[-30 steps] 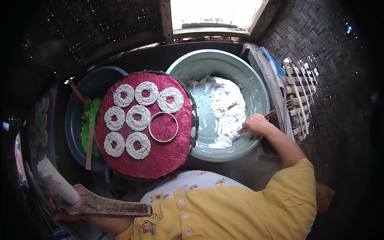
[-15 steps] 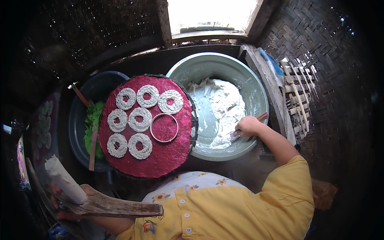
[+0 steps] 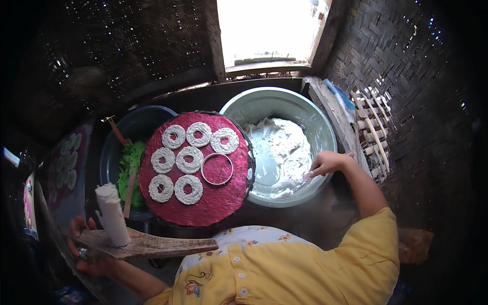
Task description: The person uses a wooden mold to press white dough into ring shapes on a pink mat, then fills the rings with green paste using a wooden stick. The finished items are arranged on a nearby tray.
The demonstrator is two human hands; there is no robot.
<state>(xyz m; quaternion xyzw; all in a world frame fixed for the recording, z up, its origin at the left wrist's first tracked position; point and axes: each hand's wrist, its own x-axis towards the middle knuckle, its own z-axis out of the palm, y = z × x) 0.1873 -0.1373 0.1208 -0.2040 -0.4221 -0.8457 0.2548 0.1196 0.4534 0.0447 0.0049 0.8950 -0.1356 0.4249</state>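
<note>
My right hand [image 3: 328, 163] is closed round a flat wooden stick [image 3: 349, 153], its lower end down by the white dough [image 3: 290, 145]. That dough lies in a large pale green basin [image 3: 235, 108]. At the lower left, my left hand [image 3: 84, 246] grips the wide end of a wooden board [image 3: 168, 244]. A dough-coated white cylinder [image 3: 114, 216] stands up from this board. Between my hands is a round tray with a red-pink surface [image 3: 223, 203]. Several white dough rings [image 3: 189, 159] lie on it, beside a thin hoop [image 3: 217, 169].
A dark basin [image 3: 105, 160] with green dough [image 3: 133, 152] and wooden sticks stands partly behind the tray. Farther left is another surface with pale rings [image 3: 66, 160]. Woven walls [image 3: 406, 101] close in the sides, and a bright window [image 3: 269, 30] opens ahead.
The board and its cylinder have tilted more upright and shifted right with my left hand. My right hand stays at the dough's near right edge. The whole view has shifted slightly.
</note>
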